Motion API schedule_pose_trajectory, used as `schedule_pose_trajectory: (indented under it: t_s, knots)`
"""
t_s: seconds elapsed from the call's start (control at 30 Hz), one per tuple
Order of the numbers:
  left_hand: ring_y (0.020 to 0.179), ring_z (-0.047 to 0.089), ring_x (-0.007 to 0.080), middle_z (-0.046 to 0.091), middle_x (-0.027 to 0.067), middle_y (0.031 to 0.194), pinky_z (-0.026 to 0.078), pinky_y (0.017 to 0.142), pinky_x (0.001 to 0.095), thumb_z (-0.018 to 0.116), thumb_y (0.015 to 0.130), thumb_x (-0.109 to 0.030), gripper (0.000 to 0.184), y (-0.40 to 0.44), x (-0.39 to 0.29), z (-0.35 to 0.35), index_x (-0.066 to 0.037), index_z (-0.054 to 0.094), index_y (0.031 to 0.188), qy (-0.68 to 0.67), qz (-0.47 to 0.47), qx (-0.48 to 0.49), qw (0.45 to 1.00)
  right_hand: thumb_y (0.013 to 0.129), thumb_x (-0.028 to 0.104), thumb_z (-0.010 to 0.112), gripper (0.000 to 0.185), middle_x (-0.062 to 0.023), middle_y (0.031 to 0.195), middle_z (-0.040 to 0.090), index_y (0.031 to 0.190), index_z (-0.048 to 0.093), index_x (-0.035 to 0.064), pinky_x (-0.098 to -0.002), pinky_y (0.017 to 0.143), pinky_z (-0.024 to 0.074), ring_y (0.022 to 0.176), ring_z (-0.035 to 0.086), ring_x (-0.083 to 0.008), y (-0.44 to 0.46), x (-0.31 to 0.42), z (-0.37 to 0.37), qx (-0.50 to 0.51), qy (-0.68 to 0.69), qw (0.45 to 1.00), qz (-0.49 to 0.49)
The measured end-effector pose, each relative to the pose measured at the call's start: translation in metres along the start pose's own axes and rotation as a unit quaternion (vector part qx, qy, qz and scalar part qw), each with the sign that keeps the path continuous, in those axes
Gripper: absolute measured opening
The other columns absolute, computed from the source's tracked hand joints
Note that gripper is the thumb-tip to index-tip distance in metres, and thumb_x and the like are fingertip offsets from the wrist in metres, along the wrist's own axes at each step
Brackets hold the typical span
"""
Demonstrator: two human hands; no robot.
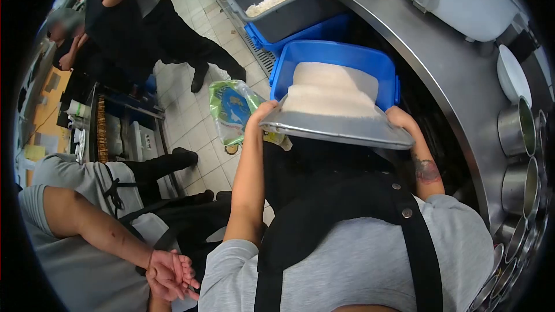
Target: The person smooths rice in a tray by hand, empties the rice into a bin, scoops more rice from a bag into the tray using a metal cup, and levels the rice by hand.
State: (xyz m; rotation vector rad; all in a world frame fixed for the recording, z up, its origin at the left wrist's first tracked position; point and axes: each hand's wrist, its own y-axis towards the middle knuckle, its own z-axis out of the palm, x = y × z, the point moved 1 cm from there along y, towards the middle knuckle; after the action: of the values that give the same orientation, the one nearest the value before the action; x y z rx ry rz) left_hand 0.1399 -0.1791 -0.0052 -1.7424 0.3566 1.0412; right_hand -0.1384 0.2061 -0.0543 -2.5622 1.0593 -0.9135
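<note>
A metal tray (341,130) is held by its two ends, tilted over a blue bin (335,50). Pale, fine-grained stuff (329,99) lies on the tray and reaches over its far edge, and more of it shows inside the bin. My left hand (263,111) grips the tray's left end, and my right hand (401,118) grips its right end. A green and white plastic bag (231,107) lies just left of the tray, below the bin's left side.
A grey bin (277,20) with white stuff stands beyond the blue one. A steel counter (428,40) curves along the right, bearing a white rice cooker (457,0), a bowl (513,75) and metal pots (517,127). Several people stand at the left, one close by with clasped hands (172,274).
</note>
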Motion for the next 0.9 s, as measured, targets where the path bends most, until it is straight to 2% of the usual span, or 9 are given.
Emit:
schedule_pose_trajectory:
  t_s: [0.1,0.17,0.2,0.3,0.47,0.5,0.7,0.83,0.9]
  knots:
    - [0.075,0.061,0.0210,0.066,0.0109,0.089,0.050,0.072,0.0344,0.052,0.088,-0.021,0.028,0.042,0.029,-0.026,0.003,0.064,0.096,0.037,0.056,0.022,0.997,0.076,0.007,0.052,0.023,-0.0308,0.090,0.065,0.086,0.067,-0.0083,-0.0423,0.076,0.0499,0.086,0.066,-0.0375,-0.022,0.023,-0.013,-0.021,0.109,0.993,0.044]
    - [0.070,0.062,0.0196,0.066,0.0095,0.086,0.050,0.068,0.0329,0.051,0.090,-0.019,0.025,0.093,0.053,-0.051,0.001,0.066,0.093,0.100,0.121,0.048,0.986,0.073,0.004,0.052,0.024,-0.0225,0.084,0.068,0.088,0.069,-0.0052,-0.0413,0.073,0.0498,0.078,0.065,-0.0301,-0.015,0.011,-0.019,-0.019,-0.001,1.000,-0.003]
    - [0.074,0.060,0.0208,0.065,0.0101,0.087,0.049,0.072,0.0341,0.051,0.088,-0.026,0.033,0.056,0.024,-0.024,0.002,0.063,0.101,-0.046,0.080,0.080,0.992,0.072,0.003,0.052,0.026,-0.0183,0.080,0.069,0.090,0.070,-0.0037,-0.0408,0.071,0.0498,0.075,0.065,-0.0265,-0.003,0.004,-0.021,-0.009,-0.055,0.998,-0.027]
    - [0.074,0.059,0.0196,0.063,0.0092,0.082,0.048,0.072,0.0349,0.051,0.088,-0.027,0.033,-0.026,-0.034,0.006,0.001,0.062,0.102,-0.072,0.071,0.027,0.995,0.070,0.002,0.054,0.023,-0.0119,0.077,0.069,0.087,0.069,-0.0041,-0.0406,0.066,0.0500,0.070,0.064,-0.0215,-0.018,0.029,-0.047,-0.045,0.190,0.979,0.055]
    - [0.044,0.055,0.0206,0.063,0.0095,0.071,0.042,0.030,0.0294,0.047,0.092,-0.029,0.028,0.006,-0.001,-0.001,-0.004,0.057,0.089,-0.336,-0.100,0.104,0.931,0.070,0.004,0.055,0.021,-0.0158,0.077,0.068,0.082,0.070,-0.0035,-0.0412,0.064,0.0500,0.068,0.065,-0.0232,-0.006,0.024,-0.055,0.053,0.005,0.999,0.003]
    - [0.050,0.058,0.0193,0.063,0.0091,0.071,0.049,0.039,0.0320,0.047,0.093,-0.029,0.030,-0.031,-0.028,0.024,-0.001,0.057,0.095,-0.242,-0.050,-0.060,0.967,0.070,0.004,0.054,0.022,-0.0171,0.077,0.069,0.082,0.070,-0.0040,-0.0414,0.064,0.0501,0.069,0.065,-0.0242,-0.008,0.020,-0.055,0.052,-0.015,0.998,-0.016]
    - [0.076,0.063,0.0204,0.065,0.0106,0.091,0.052,0.067,0.0331,0.052,0.092,-0.033,0.033,-0.051,-0.020,0.018,-0.002,0.061,0.101,-0.169,0.071,0.015,0.983,0.074,0.003,0.051,0.026,-0.0233,0.082,0.069,0.090,0.069,-0.0063,-0.0431,0.071,0.0506,0.077,0.068,-0.0314,-0.047,0.048,-0.067,0.006,0.121,0.992,0.031]
    - [0.085,0.060,0.0180,0.064,0.0086,0.095,0.048,0.079,0.0330,0.055,0.091,-0.037,0.041,-0.044,-0.022,0.001,-0.002,0.063,0.108,-0.048,0.248,-0.036,0.967,0.080,0.006,0.045,0.045,-0.0269,0.118,0.060,0.122,0.055,-0.0073,-0.0391,0.097,0.0423,0.112,0.057,-0.0366,0.014,-0.014,-0.049,-0.178,0.140,0.968,-0.105]
    - [0.086,0.059,0.0187,0.064,0.0085,0.096,0.048,0.079,0.0333,0.054,0.091,-0.038,0.041,-0.082,-0.038,0.021,-0.002,0.062,0.110,-0.209,0.122,-0.055,0.969,0.086,0.011,0.044,0.045,-0.0267,0.124,0.057,0.127,0.052,-0.0067,-0.0384,0.102,0.0392,0.118,0.054,-0.0370,0.014,0.003,-0.058,-0.225,0.162,0.959,-0.056]
